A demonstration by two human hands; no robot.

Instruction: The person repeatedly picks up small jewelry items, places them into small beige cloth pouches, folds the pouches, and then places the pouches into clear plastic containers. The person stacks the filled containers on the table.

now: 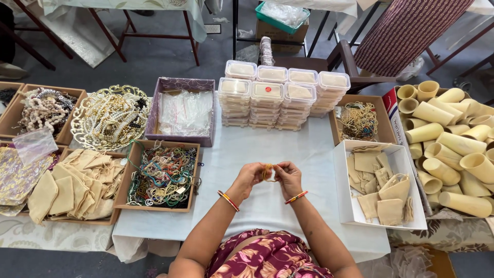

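Both hands meet above the white tablecloth (pixel 247 154), the left hand (pixel 250 177) and right hand (pixel 288 177) pinched together on a small golden chain (pixel 268 172). Right of them, the white box (pixel 360 216) holds several filled cloth pouches; left, the tray of empty pouches (pixel 77 188) looks well stocked, so much seems left.
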